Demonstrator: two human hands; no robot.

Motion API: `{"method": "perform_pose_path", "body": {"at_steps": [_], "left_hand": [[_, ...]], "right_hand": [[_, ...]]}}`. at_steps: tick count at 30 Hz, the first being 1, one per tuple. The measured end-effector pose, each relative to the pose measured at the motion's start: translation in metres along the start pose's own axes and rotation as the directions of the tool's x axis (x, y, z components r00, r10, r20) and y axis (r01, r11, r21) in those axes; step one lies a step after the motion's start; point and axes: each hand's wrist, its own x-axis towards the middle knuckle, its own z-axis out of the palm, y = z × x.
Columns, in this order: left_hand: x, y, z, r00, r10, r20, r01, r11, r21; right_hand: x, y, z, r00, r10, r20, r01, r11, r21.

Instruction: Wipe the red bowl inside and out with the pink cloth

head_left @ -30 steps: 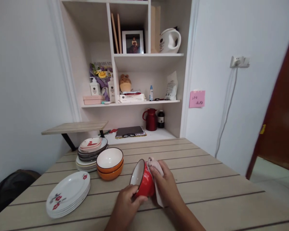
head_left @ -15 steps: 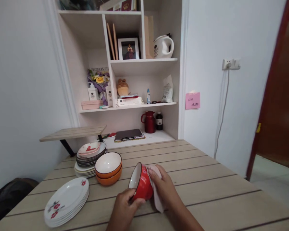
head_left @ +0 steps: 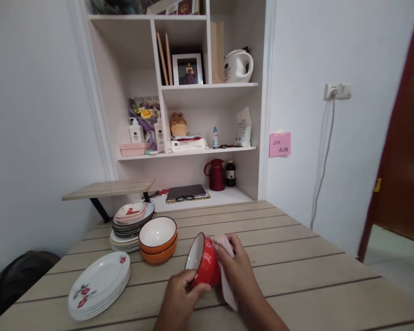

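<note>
A red bowl (head_left: 209, 265) with a white inside and small flowers is tilted on its side above the wooden table (head_left: 290, 271), its mouth facing left. My left hand (head_left: 183, 292) grips the rim at the lower left, thumb over the edge. On the bowl's right, my right hand (head_left: 237, 264) is closed on a pale pink cloth (head_left: 227, 286) and presses it to the outer wall near the base. Part of the cloth hangs below that hand. Left of the bowl, two orange bowls (head_left: 158, 246) with white insides are nested together.
Oval white plates (head_left: 101, 280) with red flowers are piled at the front left. Behind them rises a stack of dark-rimmed plates (head_left: 133, 225) topped by pink heart-patterned dishes (head_left: 130, 210). A small raised shelf (head_left: 106, 189), a closed laptop (head_left: 186, 191) and a red jug (head_left: 216, 174) stand farther back.
The camera view has shifted slightly, so the scene sits a little farther right. Both hands keep their hold on the red bowl and cloth, with the cloth hand barely moved.
</note>
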Motion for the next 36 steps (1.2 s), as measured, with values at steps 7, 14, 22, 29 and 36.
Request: {"method": "perform_pose_path", "body": {"at_steps": [7, 14, 22, 29, 36], "left_hand": [[-0.001, 0.000, -0.001, 1.000, -0.015, -0.021, 0.015, 1.000, 0.004], [-0.002, 0.004, -0.001, 1.000, 0.017, 0.006, -0.017, 1.000, -0.024], [-0.008, -0.006, -0.005, 0.976, 0.217, 0.028, -0.219, 0.972, 0.083], [-0.003, -0.022, -0.001, 0.981, 0.192, -0.040, -0.184, 0.971, 0.153], [-0.004, -0.003, -0.004, 0.999, -0.005, 0.045, -0.004, 0.981, 0.196]], "right_hand": [[-0.008, -0.014, 0.001, 0.963, -0.214, 0.164, 0.220, 0.975, -0.022], [-0.003, 0.000, 0.001, 0.947, -0.275, 0.169, 0.294, 0.950, -0.105], [-0.001, 0.005, 0.000, 0.958, -0.225, 0.179, 0.247, 0.963, -0.108], [0.001, 0.005, 0.003, 0.977, -0.182, 0.112, 0.195, 0.974, -0.115], [-0.003, 0.000, -0.001, 0.996, -0.085, 0.042, 0.087, 0.995, -0.050]]}}
